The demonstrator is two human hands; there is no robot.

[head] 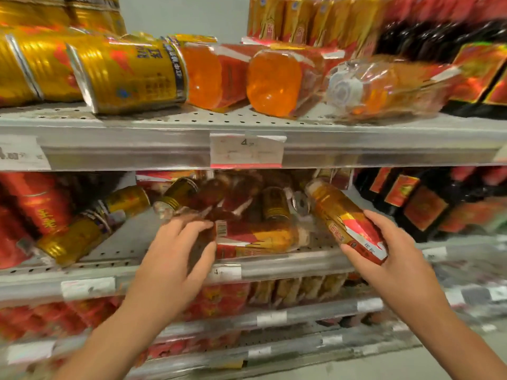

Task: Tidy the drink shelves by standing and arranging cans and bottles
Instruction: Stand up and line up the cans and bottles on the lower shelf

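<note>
At a cluttered shelf, the right hand gripped a tilted bottle; the left hand curled round a lying bottle at its end.

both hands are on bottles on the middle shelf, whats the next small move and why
Probably stand the tilted bottle upright with the right hand, setting its base on the shelf. It is gripped and leans at a slant, while the left hand only holds the end of the lying bottle at the shelf front.
</note>
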